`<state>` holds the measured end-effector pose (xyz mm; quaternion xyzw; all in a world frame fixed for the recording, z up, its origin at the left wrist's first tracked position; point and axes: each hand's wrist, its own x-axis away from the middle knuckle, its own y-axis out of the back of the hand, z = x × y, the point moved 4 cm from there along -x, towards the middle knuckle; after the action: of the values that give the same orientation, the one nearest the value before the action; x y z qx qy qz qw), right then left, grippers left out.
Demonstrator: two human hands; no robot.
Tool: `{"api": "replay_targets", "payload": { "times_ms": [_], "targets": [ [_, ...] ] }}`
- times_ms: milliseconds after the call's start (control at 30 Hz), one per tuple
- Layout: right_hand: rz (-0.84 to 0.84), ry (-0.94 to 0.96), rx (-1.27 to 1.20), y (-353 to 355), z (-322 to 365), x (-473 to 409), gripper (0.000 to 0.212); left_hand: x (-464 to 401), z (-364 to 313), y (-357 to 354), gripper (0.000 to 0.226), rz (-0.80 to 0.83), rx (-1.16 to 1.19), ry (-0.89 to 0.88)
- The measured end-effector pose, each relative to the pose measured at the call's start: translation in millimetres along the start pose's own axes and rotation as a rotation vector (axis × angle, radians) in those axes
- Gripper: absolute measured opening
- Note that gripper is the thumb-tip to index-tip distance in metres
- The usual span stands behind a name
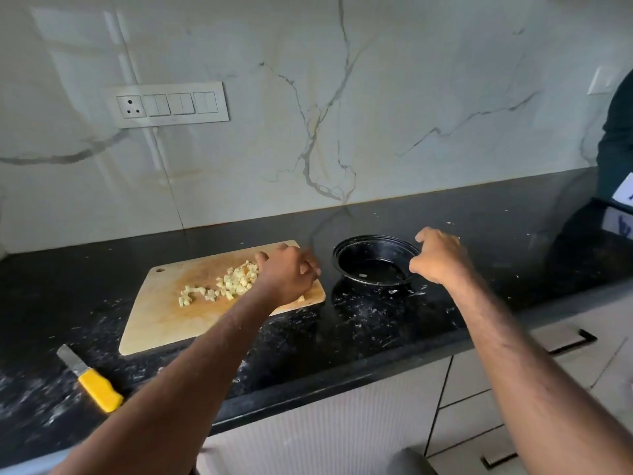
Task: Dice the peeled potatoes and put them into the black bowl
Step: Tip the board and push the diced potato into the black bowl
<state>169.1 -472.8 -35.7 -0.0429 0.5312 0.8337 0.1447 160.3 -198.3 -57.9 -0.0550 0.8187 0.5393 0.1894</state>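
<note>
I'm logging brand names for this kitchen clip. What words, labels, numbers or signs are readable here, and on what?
No text can be read.
White item at the right edge: blue marks, cut off and too blurred to read.
Switch panel, yellow-handled knife, black bowl, cutting board: no lettering visible.

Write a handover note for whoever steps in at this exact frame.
Left hand: over the right end of the cutting board, fingers curled beside the diced potato; whether it holds any is unclear.
Right hand: grips the black bowl's right rim.
Knife: on the counter, near left.
Done: potato diced.
Left: move the dice into the bowl, which holds hardly any.
</note>
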Motion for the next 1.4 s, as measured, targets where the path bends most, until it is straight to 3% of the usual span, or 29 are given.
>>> {"api": "replay_targets", "payload": {
  "times_ms": [200, 300, 367, 467, 567, 667, 767, 900, 1067, 1200, 1400],
  "targets": [
    [0.058, 0.040, -0.033, -3, 14, 29, 0.039, 13, -2, 7, 0.012, -0.024, 0.130, 0.046],
    [0.055, 0.058, 0.053, -1, 18, 43, 0.009, 25, 6, 8, 0.012, 0.010, 0.200, 0.038],
    [0.035, 0.044, 0.090, 0, 22, 48, 0.012, 34, 8, 15, 0.010, 0.002, 0.247, 0.042],
    [-0.122, 0.116, 0.087, 2, 38, 48, 0.013, 45, 29, 35, 0.010, -0.141, 0.164, 0.099],
    [-0.175, 0.278, -0.016, -5, 72, 41, 0.019, 58, 75, 66, 0.024, -0.298, 0.145, 0.345],
    [-0.029, 0.395, -0.063, -25, 119, 24, 0.007, 72, 120, 96, 0.033, -0.312, 0.049, 0.587],
    [0.173, 0.420, -0.002, -55, 158, 8, 0.027, 85, 155, 113, 0.028, -0.192, -0.038, 0.739],
    [0.316, 0.345, 0.106, -79, 173, 1, 0.022, 98, 182, 111, 0.019, -0.045, -0.012, 0.867],
    [0.335, 0.322, 0.162, -96, 183, -2, 0.014, 91, 193, 108, 0.017, -0.066, 0.156, 0.945],
    [0.326, 0.342, 0.163, -101, 194, -2, 0.008, 86, 200, 104, 0.019, -0.134, 0.452, 1.033],
    [0.382, 0.335, 0.102, -104, 191, -5, 0.011, 86, 209, 105, 0.018, -0.211, 0.695, 1.091]
  ]
}}
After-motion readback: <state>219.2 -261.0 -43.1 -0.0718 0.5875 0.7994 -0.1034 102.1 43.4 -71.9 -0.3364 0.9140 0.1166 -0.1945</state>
